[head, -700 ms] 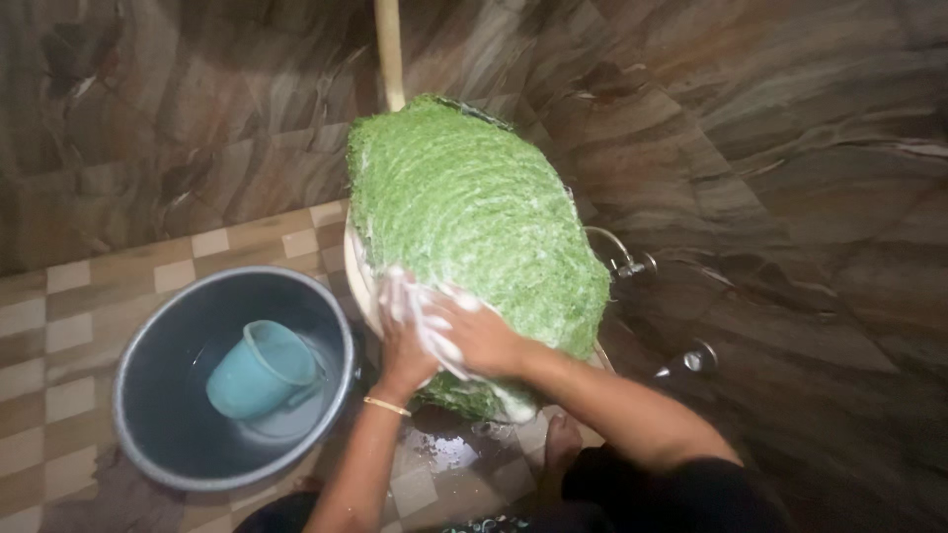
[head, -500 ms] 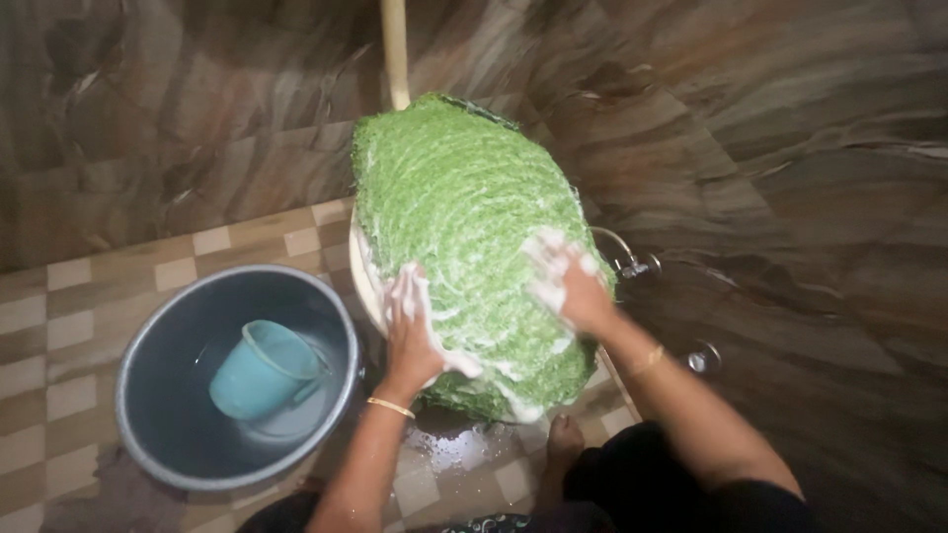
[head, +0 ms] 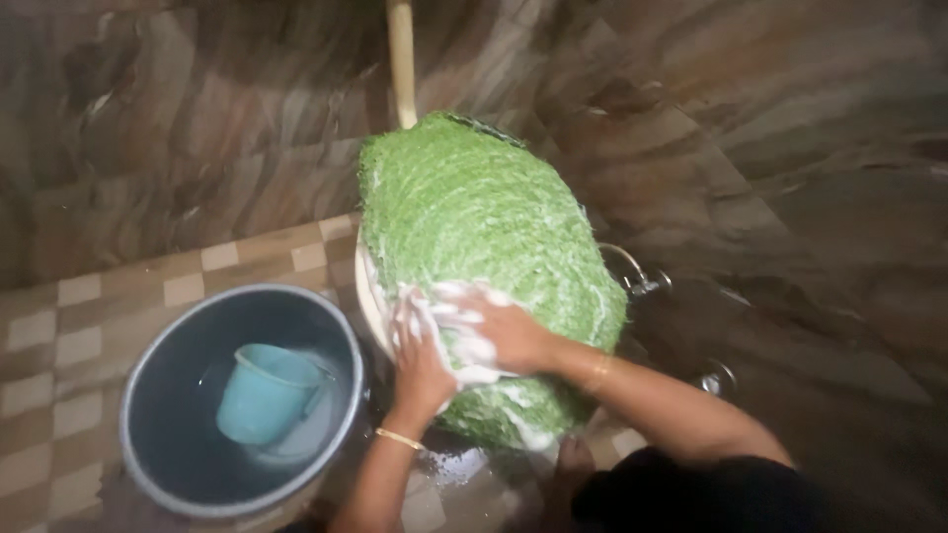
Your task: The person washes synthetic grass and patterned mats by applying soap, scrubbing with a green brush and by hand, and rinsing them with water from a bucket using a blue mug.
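Observation:
A shaggy green mat, streaked with white soap foam, is draped over a round support in front of me. My left hand lies flat on the mat's lower left edge, fingers spread and covered in foam. My right hand presses on the foamy lower part of the mat just to the right of my left hand, fingers pointing left and overlapping it. Each wrist carries a thin gold bangle. What the mat rests on is mostly hidden; only a pale rim shows at its left side.
A grey bucket holding water and a floating teal mug stands on the checkered tile floor at lower left. A pale vertical pipe runs up the brown marbled wall. A metal tap sits right of the mat. Soapy water wets the floor below.
My right hand has slid from the mat's right side back down and left to meet my left hand on the foamy lower edge. The left hand has stayed near the same spot.

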